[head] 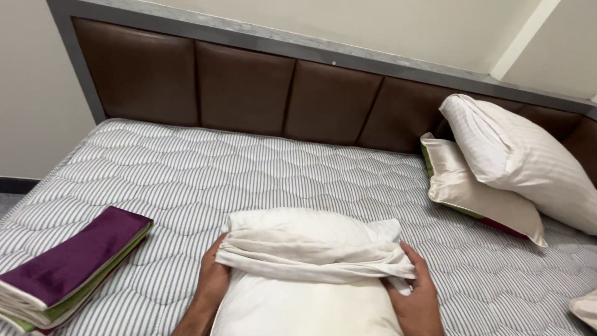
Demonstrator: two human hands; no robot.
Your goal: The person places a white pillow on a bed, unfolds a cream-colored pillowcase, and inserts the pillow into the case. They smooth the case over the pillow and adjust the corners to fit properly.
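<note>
Both hands work at the mattress's near edge: the left hand and right hand each clamp the bunched pillowcase across the white pillow. Even pulls on both sides would probably keep the case from twisting.

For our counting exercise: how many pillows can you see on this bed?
3, perhaps 4: one white pillow between the hands at the front, a cream pillow and a striped white pillow against the headboard on the right. A pale corner at the right edge may be another.
</note>
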